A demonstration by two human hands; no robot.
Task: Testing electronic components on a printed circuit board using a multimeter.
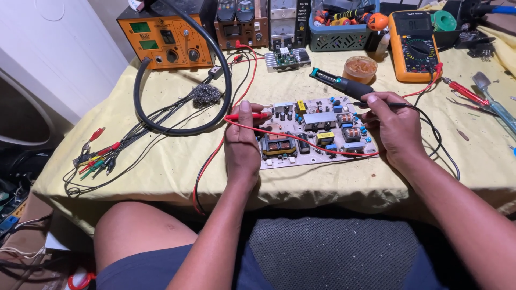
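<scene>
Centrally, a pale circuit board (314, 131) crowded with components is laid flat on the yellow cloth (161, 156), near the table's front edge, between the two hands. A red probe (248, 115) is pinched in the closed fingers of the left hand (242, 142), its tip pointed at the board's left end, while a black probe (382, 104) is gripped in the curled fingers of the right hand (395, 129) over the board's right end. An orange multimeter (414, 45) is set well behind the right hand, and a dark soldering iron (341, 83) is laid just beyond the board.
</scene>
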